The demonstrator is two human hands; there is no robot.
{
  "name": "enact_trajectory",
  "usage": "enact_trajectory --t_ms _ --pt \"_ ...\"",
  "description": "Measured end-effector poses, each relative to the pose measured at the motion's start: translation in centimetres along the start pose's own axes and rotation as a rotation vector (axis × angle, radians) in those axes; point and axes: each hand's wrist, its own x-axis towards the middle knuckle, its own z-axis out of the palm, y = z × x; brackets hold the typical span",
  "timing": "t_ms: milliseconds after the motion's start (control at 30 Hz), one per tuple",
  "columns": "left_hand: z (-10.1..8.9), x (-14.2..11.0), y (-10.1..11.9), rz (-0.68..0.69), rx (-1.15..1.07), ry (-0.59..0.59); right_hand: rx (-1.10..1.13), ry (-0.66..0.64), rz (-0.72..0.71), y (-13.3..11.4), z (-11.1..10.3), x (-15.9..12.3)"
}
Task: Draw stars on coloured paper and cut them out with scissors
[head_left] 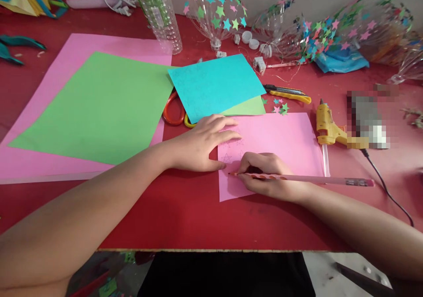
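Observation:
A small pink sheet of paper (pixel 277 134) lies on the red table, with several pencil-drawn stars along its left side. My right hand (pixel 269 176) grips a pink pencil (pixel 317 180), its tip touching the sheet below the stars and its eraser end pointing right. Flat across the sheet's left edge rests my left hand (pixel 205 145), fingers spread. Just behind it lie a blue sheet (pixel 221 85) and a light green sheet (pixel 246 106). Scissors with a red-orange handle (pixel 174 109) are partly hidden under the blue sheet.
A large green sheet (pixel 99 107) covers a larger pink sheet (pixel 79 43) at left. A yellow glue gun (pixel 327 125) and a yellow cutter (pixel 289 93) lie right. Behind stand a plastic bottle (pixel 161 19) and star-covered clear plastic pieces (pixel 214 12). Teal pliers-like handles (pixel 20 46) lie far left.

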Motion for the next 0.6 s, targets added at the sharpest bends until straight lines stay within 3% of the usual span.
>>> enact_trajectory --t_ms 300,600 --pt "0.01 0.06 0.09 0.009 -0.006 0.012 -0.040 0.084 0.042 0.06 0.17 0.07" --pt "0.00 0.13 0.04 0.006 -0.001 0.004 -0.025 0.054 0.041 0.00 -0.03 -0.04"
